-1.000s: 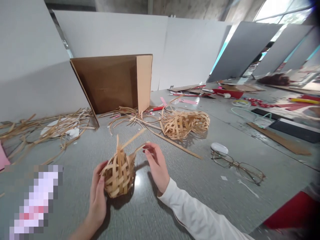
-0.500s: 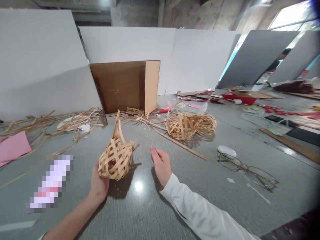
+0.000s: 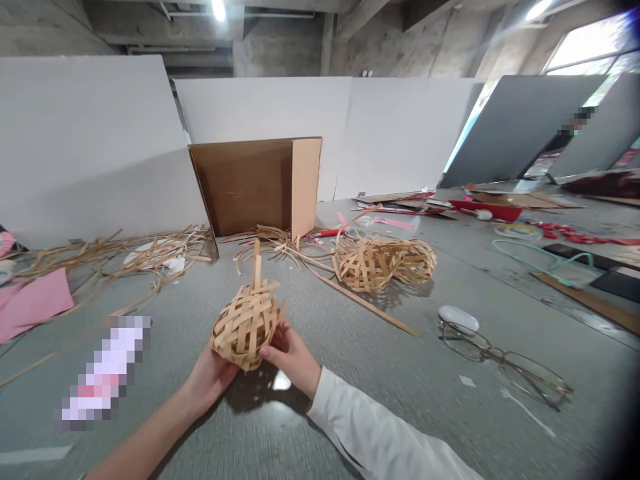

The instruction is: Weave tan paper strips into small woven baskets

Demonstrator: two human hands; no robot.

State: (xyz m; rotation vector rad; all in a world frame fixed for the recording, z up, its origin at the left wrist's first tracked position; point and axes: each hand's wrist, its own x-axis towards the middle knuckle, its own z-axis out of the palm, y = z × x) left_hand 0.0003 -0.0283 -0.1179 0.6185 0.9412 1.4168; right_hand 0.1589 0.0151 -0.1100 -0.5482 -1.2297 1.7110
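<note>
A small round basket [image 3: 245, 323] of woven bamboo strips, with loose strip ends sticking up at its top, is held above the grey table [image 3: 380, 393]. My left hand [image 3: 213, 377] cups it from below and the left, its fingers mostly hidden behind the weave. On the right side of the basket, my right hand [image 3: 293, 360] grips the lower edge, thumb in front and fingers behind. A larger woven piece [image 3: 383, 262], narrow in its middle, lies on the table behind and to the right.
Loose strips [image 3: 165, 250] lie before an open cardboard box [image 3: 245, 190] and to the left. Eyeglasses [image 3: 495, 353] and a white oval item [image 3: 459, 319] are at right. Pink paper [image 3: 37, 303] lies at far left.
My right hand has moved left from beside the basket and taken hold of its right side. The basket has shifted right and turned a little. The view has tipped up slightly.
</note>
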